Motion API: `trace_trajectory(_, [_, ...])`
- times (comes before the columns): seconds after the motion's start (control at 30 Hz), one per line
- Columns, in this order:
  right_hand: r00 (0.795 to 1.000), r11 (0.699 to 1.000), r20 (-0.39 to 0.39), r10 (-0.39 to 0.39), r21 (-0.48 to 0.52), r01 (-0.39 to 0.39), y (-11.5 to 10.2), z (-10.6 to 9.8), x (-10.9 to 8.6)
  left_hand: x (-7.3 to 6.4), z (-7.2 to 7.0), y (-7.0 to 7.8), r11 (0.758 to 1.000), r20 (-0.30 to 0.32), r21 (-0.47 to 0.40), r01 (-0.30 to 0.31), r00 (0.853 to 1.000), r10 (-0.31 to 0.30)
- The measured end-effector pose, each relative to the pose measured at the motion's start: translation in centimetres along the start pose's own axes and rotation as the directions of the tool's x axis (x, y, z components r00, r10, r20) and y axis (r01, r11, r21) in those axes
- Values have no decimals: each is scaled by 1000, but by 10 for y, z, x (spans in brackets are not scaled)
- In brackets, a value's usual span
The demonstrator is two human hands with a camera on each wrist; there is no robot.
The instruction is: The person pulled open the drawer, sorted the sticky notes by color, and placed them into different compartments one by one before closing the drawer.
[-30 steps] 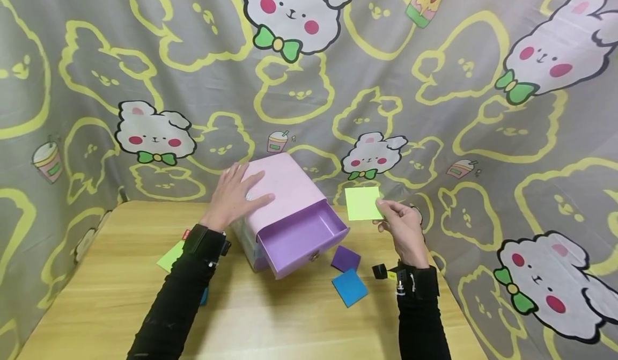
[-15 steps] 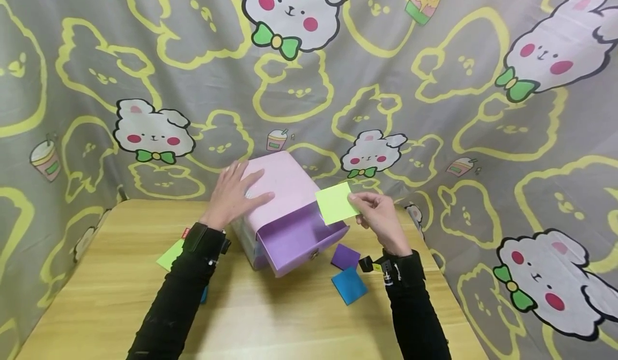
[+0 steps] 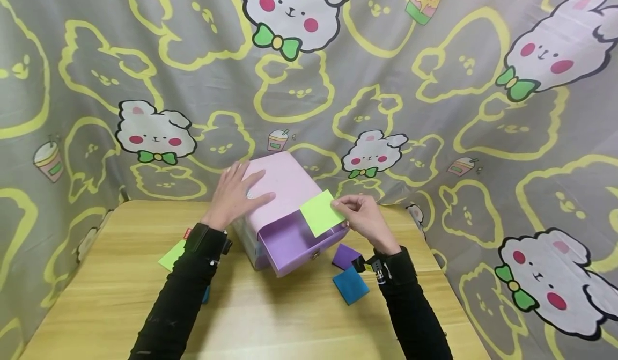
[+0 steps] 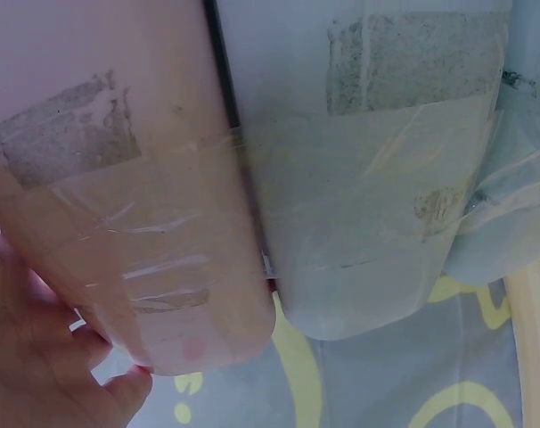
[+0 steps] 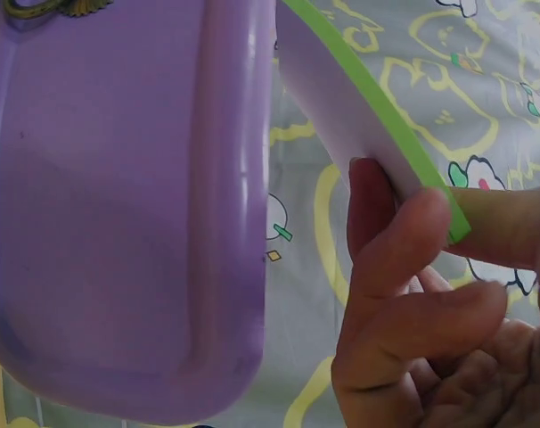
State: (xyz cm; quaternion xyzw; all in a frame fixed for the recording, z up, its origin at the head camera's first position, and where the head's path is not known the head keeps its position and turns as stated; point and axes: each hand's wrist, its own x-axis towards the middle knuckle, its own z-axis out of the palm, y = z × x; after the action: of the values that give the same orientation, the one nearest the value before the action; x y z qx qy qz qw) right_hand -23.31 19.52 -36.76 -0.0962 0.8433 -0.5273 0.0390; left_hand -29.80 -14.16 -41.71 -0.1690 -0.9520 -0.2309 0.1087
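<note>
A small pink drawer box (image 3: 277,180) stands tilted on the table, its purple drawer (image 3: 289,240) pulled out at the front. My left hand (image 3: 234,196) rests on the box's top and left side with fingers spread; in the left wrist view its fingers touch the pink casing (image 4: 190,294). My right hand (image 3: 364,218) pinches a bright green sticky-note pad (image 3: 321,213) by one edge, thumb on one face and fingers on the other. That pad is over the right part of the drawer's opening. In the right wrist view, the pad's green edge (image 5: 386,111) is beside the purple drawer front (image 5: 118,196).
Right of the drawer, a purple square pad (image 3: 345,255) and a blue square pad (image 3: 351,285) lie on the wooden table (image 3: 270,322). Another green pad (image 3: 171,255) and a bit of blue show beside my left forearm. A patterned curtain (image 3: 217,81) surrounds the table.
My right hand has moved left with the green sticky-note pad, from beside the box to over the drawer, and the pad has turned. My left hand stays on the box.
</note>
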Motion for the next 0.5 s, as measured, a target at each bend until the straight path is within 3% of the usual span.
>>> trace_trajectory(0.5, [998,988,58,-4,-156,13,-2,16,5,0,1,-1,1000,-1,1,4,1000,-4])
